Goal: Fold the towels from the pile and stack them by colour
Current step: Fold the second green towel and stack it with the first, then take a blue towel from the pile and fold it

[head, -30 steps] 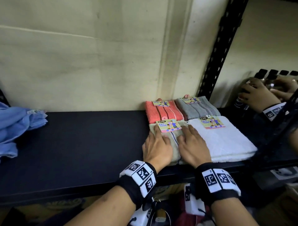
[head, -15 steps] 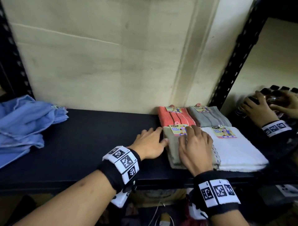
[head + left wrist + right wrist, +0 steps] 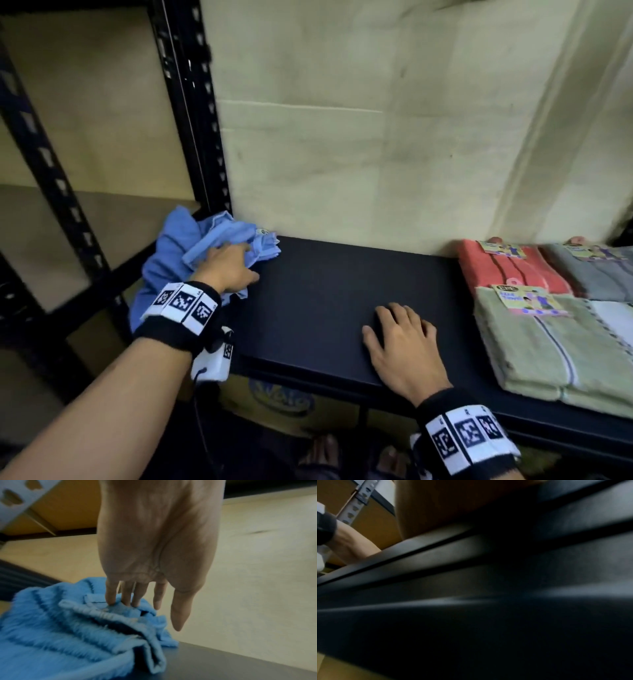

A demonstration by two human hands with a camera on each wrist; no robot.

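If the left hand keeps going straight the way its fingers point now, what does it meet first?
The crumpled blue terry towel: the left hand has straight fingers whose tips already touch its folds at the left end of the black shelf. Beyond the towel lies the pale wall, though depth there is unclear.

Left hand (image 3: pixel 228 268) reaching, fingers (image 3: pixel 110 595) extended, right hand (image 3: pixel 404 346) flat

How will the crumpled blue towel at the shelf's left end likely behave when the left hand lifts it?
Probably floppy: the blue towel lies bunched in loose folds, so it should drape and unfurl. Likely light and easy to grip, given its fuzzy pile. The left hand has straight fingers touching it, not yet gripping.
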